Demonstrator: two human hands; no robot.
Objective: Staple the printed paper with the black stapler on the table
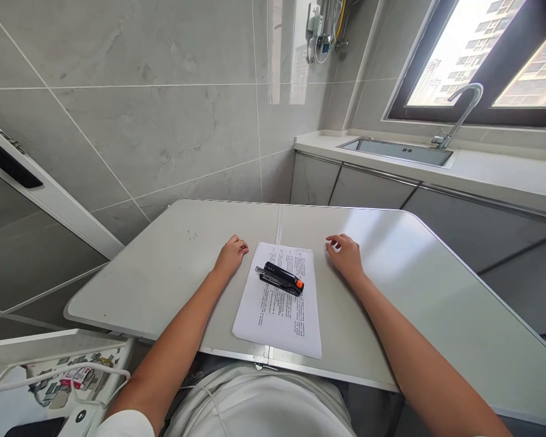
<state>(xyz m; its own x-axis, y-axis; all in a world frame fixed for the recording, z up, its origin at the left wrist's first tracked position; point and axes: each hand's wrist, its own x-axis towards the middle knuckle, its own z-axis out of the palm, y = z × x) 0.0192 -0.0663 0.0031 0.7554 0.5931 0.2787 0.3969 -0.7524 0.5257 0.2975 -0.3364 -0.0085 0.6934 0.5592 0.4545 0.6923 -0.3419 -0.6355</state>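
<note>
A black stapler [281,279] with an orange piece at one end lies across the printed paper [277,328] on the table. To the left of the sheet, my left hand [232,252] rests on the tabletop with its fingers curled in and nothing in them. My right hand [344,252] rests on the other side, its fingers loosely bent and thumb a little apart, holding nothing. Neither hand touches the stapler or the paper. Whether the paper is one sheet or a few, I cannot tell.
The folding table [437,303] has a seam down its middle. A white cart [54,343] with a cable and small items stands at the lower left. Beyond the table are a counter [491,173] with a sink [400,152], a faucet [464,109] and a tiled wall [155,127].
</note>
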